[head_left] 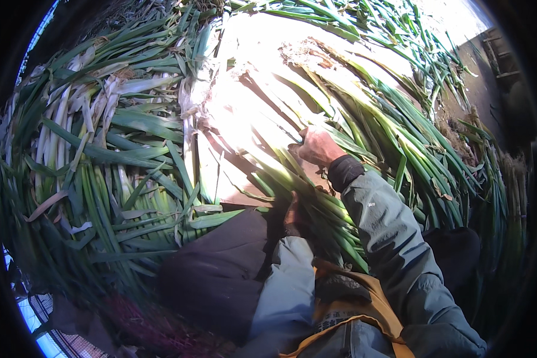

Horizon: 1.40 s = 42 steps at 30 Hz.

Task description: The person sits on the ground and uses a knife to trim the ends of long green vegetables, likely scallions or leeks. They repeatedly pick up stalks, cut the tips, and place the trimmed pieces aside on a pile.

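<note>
Long green onions (274, 167) slant across in front of me, their pale ends bleached by hard sunlight and their green leaves running toward my lap. My left hand (292, 216), low and in shade, presses its thumb against these stalks; most of its fingers are hidden behind them, closed round the bunch. Above and to the right, my right hand (320, 147) is closed in a fist over the stalks. Something thin and dark shows at its fingers, too small to name. More loose green onions (388, 119) lie beyond this hand to the right.
A big heap of green onions (119, 155) rises at the left. Others (364, 18) are spread along the far side, and several stand with roots up at the right edge (513, 179). My bent knee (221, 256) takes up the lower left.
</note>
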Available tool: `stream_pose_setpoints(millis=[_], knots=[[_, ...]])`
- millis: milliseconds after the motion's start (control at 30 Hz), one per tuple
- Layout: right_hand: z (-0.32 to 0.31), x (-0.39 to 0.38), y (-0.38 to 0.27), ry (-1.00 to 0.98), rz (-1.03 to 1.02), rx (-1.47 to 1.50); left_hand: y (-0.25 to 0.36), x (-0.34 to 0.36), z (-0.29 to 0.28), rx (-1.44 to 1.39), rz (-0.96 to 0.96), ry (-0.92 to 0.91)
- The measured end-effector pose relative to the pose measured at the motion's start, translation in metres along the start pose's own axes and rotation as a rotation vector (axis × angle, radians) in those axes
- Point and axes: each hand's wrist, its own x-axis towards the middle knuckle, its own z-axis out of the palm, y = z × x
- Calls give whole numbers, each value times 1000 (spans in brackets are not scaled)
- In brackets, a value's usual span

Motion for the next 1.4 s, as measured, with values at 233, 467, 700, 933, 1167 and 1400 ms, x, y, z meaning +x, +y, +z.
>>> stream_pose_setpoints(millis=[233, 467, 700, 933, 1167, 1400], knots=[[63, 66, -11, 15, -226, 727, -2, -16, -18, -260, 44, -62], [26, 56, 21, 10, -353, 408, -17, 4, -49, 8, 166, 365], [-63, -82, -2, -321, 81, 63, -14, 5, -15, 103, 345, 520], [-116, -232, 0, -274, 74, 195, -9, 6, -3, 163, 325, 513], [-119, -256, -20, -185, 149, 121, -5, 7, 2, 208, 307, 482], [-107, -262, 1, -226, 132, 67, -11, 6, 31, 235, 221, 360]])
